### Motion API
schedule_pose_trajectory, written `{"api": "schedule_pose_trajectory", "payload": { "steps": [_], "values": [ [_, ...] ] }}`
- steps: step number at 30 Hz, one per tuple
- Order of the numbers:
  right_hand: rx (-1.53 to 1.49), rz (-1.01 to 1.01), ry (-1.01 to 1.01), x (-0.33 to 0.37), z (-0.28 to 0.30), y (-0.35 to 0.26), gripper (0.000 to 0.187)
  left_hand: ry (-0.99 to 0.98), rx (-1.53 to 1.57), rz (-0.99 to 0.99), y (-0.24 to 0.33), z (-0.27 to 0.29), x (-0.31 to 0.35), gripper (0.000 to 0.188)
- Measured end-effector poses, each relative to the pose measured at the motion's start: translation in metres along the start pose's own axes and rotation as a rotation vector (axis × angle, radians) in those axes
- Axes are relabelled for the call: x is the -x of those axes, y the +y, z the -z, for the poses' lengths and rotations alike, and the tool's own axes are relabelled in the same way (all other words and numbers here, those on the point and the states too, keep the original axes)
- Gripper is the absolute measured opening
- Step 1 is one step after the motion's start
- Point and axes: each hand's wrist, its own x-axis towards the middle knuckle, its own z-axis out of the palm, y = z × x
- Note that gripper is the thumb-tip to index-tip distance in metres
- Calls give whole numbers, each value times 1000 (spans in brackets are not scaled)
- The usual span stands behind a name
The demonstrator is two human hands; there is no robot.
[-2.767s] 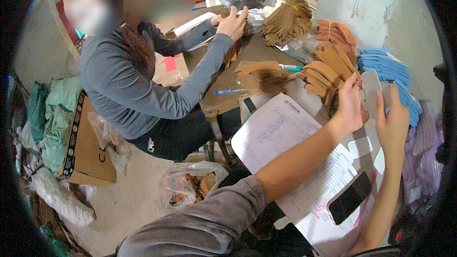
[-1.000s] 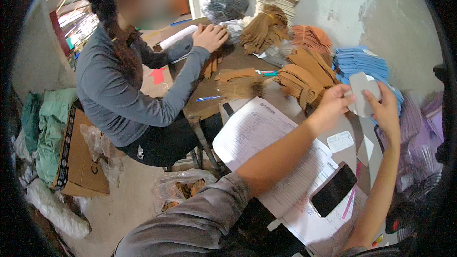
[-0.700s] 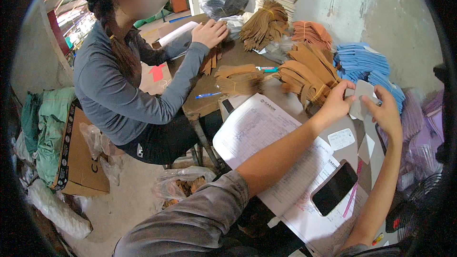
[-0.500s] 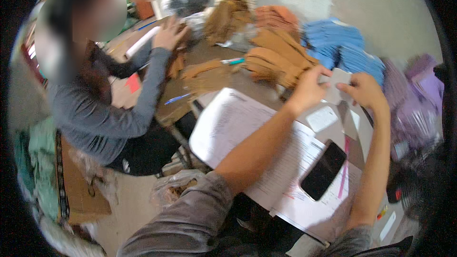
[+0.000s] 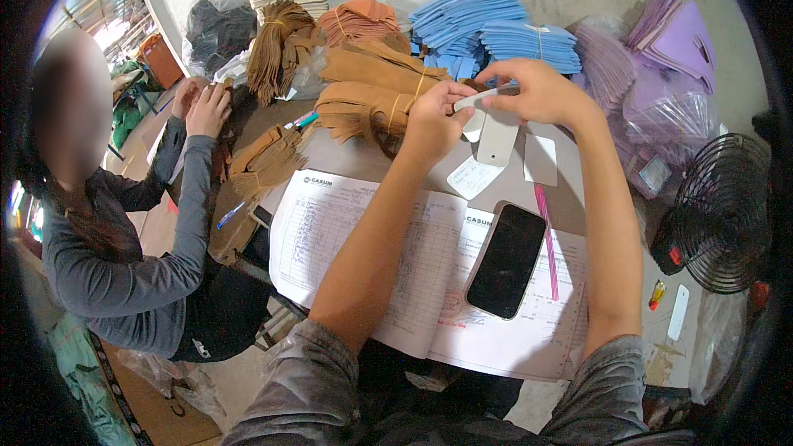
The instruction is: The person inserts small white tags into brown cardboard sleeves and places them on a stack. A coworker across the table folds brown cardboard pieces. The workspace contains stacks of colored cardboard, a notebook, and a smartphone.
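My left hand (image 5: 434,119) pinches one end of a pale grey strip (image 5: 472,102), which is bent and seen nearly edge-on. My right hand (image 5: 541,92) grips its other end between thumb and fingers. Just below hangs or lies a flat grey piece (image 5: 498,139) with a small hole; whether it is joined to the strip I cannot tell. A white card with handwriting (image 5: 474,176) and a blank pale card (image 5: 540,160) lie beside it. Under my forearms is an open record book (image 5: 372,239), with a black phone (image 5: 504,260) and a pink striped stick (image 5: 548,248) on it.
Bundles of brown pieces (image 5: 368,103), blue pieces (image 5: 471,21) and purple pieces (image 5: 673,41) line the wall side. A black fan (image 5: 719,211) stands at right. On the left, a co-worker's hands (image 5: 202,107) handle something brown. A pen (image 5: 230,215) lies near them.
My view has swung right, so things sit further left. The grey piece between my hands has turned from flat toward edge-on. The co-worker's hands have come together.
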Motion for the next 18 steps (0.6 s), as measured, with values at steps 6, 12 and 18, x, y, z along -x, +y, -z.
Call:
{"api": "schedule_pose_trajectory", "payload": {
  "steps": [6, 12, 18],
  "values": [
    [253, -59, -31, -2, 3, 6, 31, -34, -48, 119, 8, 3, -1, 30],
    [59, -311, -91, 3, 3, 8, 30, -50, 234, 256, 19, 6, 1, 33],
    [58, -297, -8, 4, 12, 15, 32, -64, 334, 260, 26, 4, 3, 34]
  ]
}}
